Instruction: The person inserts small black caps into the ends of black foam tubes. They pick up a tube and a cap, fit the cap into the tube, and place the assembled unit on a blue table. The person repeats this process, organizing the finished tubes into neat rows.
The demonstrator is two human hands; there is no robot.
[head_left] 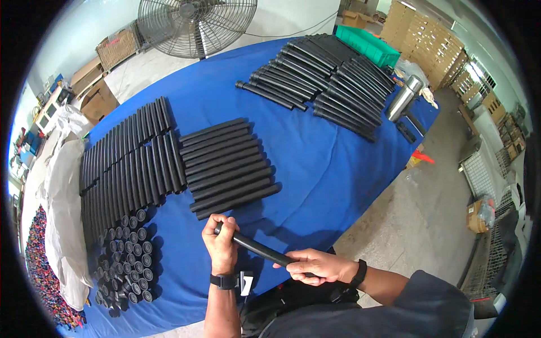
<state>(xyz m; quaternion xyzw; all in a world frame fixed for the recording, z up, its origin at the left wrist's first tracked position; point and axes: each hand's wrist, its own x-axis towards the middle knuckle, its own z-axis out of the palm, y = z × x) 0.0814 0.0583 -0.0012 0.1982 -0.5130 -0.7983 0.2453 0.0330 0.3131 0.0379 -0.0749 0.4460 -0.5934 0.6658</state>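
1. Two hands share one black tube, held above the near edge of the blue-covered bench, low in the middle of the frame.
2. Its long axis slants from upper left down to lower right, joining one grip to the other.
3. The left hand has its fingers and thumb wrapped about the upper-left end; the right hand is curled round the tube near its lower-right end, mostly covering it.
4. Nearer the left hand are the ringed black caps, clustered at lower left, and the row of loose tubes just above it.
5. Those loose tubes tilt gently up to the right, so the held one lies across their direction.
6. Well apart, the collared tubes fill the upper right, beyond both hands.
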